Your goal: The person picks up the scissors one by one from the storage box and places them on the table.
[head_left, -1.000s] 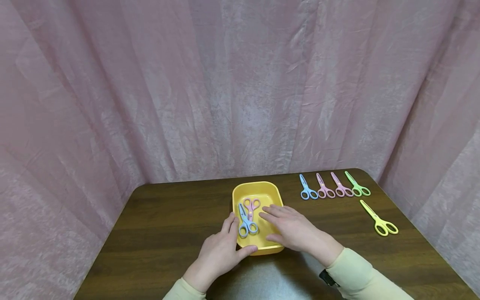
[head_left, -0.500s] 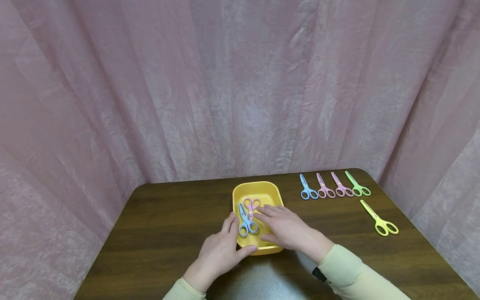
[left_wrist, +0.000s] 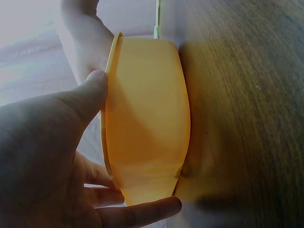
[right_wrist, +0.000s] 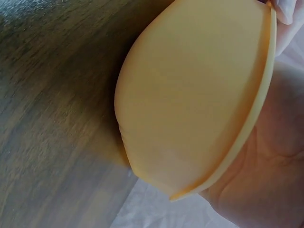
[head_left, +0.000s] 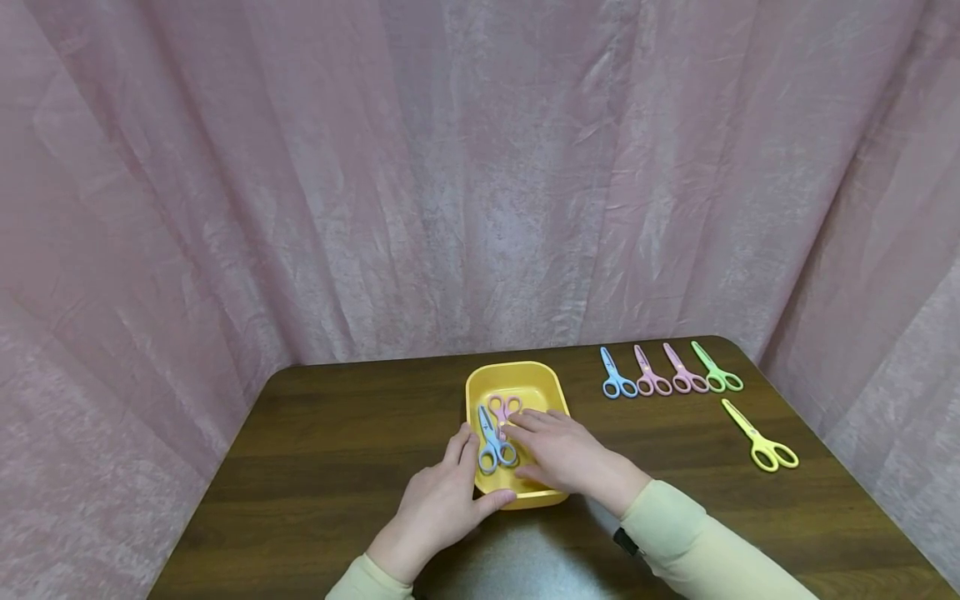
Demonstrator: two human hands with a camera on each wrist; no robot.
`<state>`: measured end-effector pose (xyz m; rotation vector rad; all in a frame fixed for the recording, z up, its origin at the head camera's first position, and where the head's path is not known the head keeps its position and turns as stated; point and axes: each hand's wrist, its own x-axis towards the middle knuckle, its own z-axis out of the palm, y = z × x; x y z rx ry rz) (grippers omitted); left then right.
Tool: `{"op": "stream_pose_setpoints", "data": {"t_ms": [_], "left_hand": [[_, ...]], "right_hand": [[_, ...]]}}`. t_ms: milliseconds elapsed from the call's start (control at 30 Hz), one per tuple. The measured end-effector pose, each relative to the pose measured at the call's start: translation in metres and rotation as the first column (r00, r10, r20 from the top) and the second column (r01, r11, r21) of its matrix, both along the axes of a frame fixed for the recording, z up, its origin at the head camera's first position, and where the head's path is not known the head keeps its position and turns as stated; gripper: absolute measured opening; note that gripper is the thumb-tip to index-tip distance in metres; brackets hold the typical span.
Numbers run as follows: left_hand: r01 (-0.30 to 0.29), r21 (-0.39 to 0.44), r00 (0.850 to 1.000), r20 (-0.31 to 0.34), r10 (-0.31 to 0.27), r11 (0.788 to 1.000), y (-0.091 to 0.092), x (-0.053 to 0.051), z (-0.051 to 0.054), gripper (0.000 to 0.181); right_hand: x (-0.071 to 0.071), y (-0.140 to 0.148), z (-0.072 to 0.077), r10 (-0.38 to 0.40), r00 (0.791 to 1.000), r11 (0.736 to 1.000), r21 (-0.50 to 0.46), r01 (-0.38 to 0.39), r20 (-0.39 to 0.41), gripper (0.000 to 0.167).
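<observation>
In the head view my left hand (head_left: 437,508) holds the near left corner of a yellow plastic tray (head_left: 480,380). Its thumb lies on the near rim and its fingers along the left side; the left wrist view shows them against the tray wall (left_wrist: 147,104). My right hand (head_left: 562,454) reaches over the right rim into the tray, fingers extended. Inside lie blue scissors (head_left: 488,434), partly over pink scissors (head_left: 505,407). The right fingertips are at the pink scissors; whether they touch is unclear. In the right wrist view the tray's side hides those fingers.
At the table's back right stand in a row blue scissors (head_left: 617,385), two pink scissors (head_left: 652,382) and green scissors (head_left: 722,380). Yellow scissors (head_left: 763,444) lie nearer, at the right. A pink curtain (head_left: 480,183) hangs behind the brown wooden table (head_left: 337,442).
My right hand has moved left and deeper into the tray, to the pink scissors. The left hand has stayed at the tray's corner.
</observation>
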<state>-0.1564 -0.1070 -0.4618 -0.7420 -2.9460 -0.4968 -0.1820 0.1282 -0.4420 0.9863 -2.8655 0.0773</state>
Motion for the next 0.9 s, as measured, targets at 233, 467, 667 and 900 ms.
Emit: {"op": "stream_pose_setpoints", "data": {"t_ms": [233,467,667,900], "left_hand": [[-0.001,-0.002,1.0,0.002,0.001,1.0,0.0,0.0,0.0,0.102],[0.002,-0.01,1.0,0.016,-0.002,1.0,0.001,0.0,0.001,0.102],[0.005,-0.006,1.0,0.027,-0.005,1.0,0.0,0.001,0.002,0.102],[0.004,-0.004,1.0,0.019,-0.004,1.0,0.0,0.0,0.001,0.101]], "right_hand": [[-0.007,-0.005,-0.002,-0.004,1.0,1.0,0.013,0.004,0.031,0.056],[-0.012,-0.01,-0.007,0.054,0.997,0.999,-0.011,-0.053,0.058,0.054],[-0.012,-0.015,-0.008,0.106,0.992,0.994,0.002,-0.106,0.074,0.046],[-0.01,-0.015,-0.006,0.124,0.989,0.992,-0.012,-0.123,0.084,0.036]]}}
